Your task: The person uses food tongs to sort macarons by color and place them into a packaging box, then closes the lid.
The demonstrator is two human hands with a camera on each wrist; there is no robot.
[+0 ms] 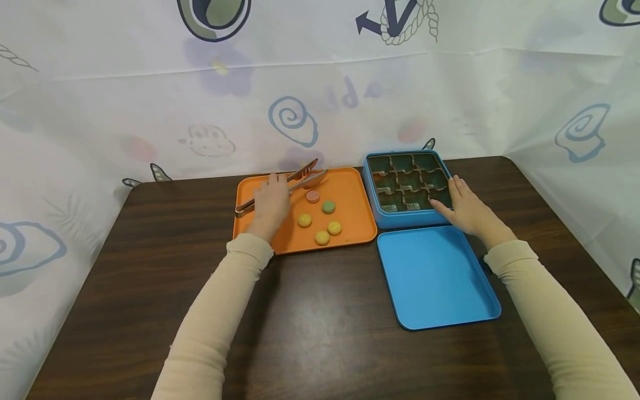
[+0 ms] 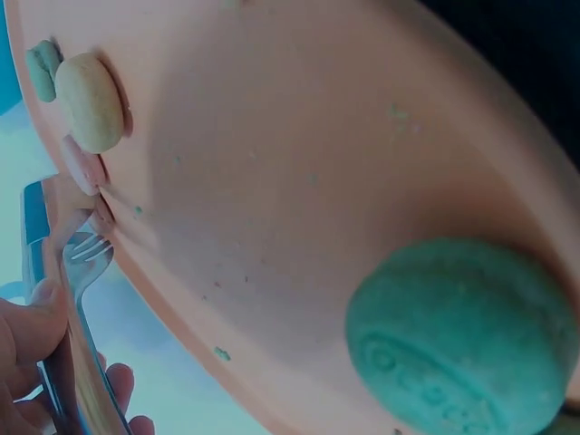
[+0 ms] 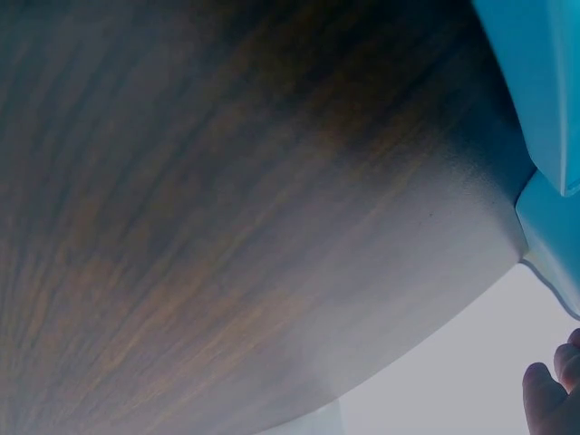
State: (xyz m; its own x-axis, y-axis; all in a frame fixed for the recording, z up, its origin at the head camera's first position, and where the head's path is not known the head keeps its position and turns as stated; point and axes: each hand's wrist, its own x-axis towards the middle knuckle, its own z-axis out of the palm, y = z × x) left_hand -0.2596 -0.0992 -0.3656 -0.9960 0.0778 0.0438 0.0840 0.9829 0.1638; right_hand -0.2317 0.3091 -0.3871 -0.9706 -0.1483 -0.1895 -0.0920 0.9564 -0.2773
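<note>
My left hand (image 1: 271, 206) grips metal tongs (image 1: 307, 179) with a forked jaw and a broad flat jaw, above an orange tray (image 1: 357, 219). Beside the tongs lies a pink cookie (image 1: 312, 196), with a green cookie (image 1: 328, 207) and several yellow cookies (image 1: 322, 238) nearer the front. Close up in the left wrist view is another green cookie (image 2: 462, 335) with raised lettering; in the head view my left hand or arm hides it. Whether the tongs pinch anything is unclear. My right hand (image 1: 471, 214), fingers extended, rests on the right rim of a blue box (image 1: 412, 220).
A dark, transparent divider insert (image 1: 409, 180) with several square compartments sits in the box. In front of it lies a flat blue lid (image 1: 442, 280) on the brown wooden table (image 1: 320, 333). A patterned white cloth (image 1: 320, 72) hangs behind the table.
</note>
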